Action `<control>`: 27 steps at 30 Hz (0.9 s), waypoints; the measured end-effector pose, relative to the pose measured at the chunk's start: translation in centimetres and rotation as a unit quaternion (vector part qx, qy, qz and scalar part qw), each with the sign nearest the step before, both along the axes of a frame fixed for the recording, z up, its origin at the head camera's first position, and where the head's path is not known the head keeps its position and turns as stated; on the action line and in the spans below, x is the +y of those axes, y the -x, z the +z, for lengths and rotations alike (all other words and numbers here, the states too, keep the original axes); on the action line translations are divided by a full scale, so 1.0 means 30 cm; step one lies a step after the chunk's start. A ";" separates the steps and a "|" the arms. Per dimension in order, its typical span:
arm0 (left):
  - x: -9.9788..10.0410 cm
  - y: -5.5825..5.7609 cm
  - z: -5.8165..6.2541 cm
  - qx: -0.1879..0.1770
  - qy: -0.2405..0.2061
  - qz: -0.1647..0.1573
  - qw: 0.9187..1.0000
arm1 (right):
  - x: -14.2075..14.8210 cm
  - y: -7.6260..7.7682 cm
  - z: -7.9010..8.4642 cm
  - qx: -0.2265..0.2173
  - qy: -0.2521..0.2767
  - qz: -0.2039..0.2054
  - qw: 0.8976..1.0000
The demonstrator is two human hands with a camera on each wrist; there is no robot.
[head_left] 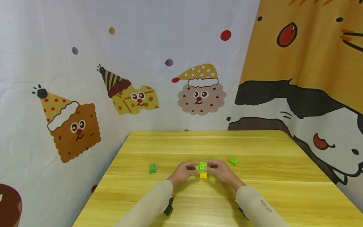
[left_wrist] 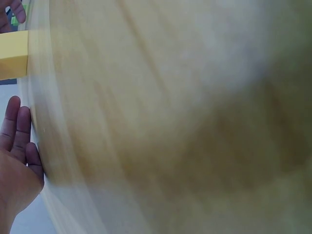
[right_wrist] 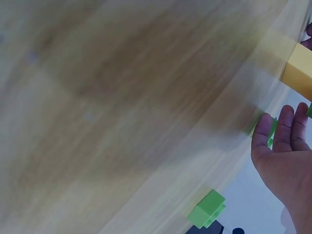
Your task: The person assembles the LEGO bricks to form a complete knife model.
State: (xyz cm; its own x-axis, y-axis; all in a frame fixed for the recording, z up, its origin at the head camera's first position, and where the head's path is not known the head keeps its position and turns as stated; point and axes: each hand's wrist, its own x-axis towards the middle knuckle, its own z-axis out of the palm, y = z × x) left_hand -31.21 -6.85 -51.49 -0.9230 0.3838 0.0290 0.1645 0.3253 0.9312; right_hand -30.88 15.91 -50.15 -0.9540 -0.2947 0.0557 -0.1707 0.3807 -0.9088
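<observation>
A light green toy building brick (head_left: 203, 166) stands on a yellow brick (head_left: 203, 175) near the middle of the table, with green studs showing at either side. My left hand (head_left: 183, 172) grips this stack from the left, thumb and index finger around its green side. From the right, my right hand (head_left: 221, 171) pinches it, the thumb lying over the light green brick's edge. In both wrist views the yellow brick appears near the fingers, the left (left_wrist: 13, 54) and right (right_wrist: 300, 72); the outer fingers are fairly straight, and thumb and index contact is hidden.
A darker green brick (head_left: 152, 168) lies to the left on the wooden table (head_left: 181, 201). Another green brick (head_left: 233, 160) lies to the right, and a partly hidden green brick (head_left: 211, 158) sits just behind my right hand. A printed cloth (head_left: 158, 47) hangs behind the table.
</observation>
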 end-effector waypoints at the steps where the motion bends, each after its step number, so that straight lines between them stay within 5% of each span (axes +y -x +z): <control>1: 0.000 0.001 0.000 0.000 -0.002 0.000 1.000 | -0.001 0.000 0.001 -0.001 0.000 0.000 1.000; 27: -0.003 -0.006 0.004 0.002 -0.014 0.000 1.000 | -0.002 -0.009 0.016 -0.011 -0.009 -0.017 1.000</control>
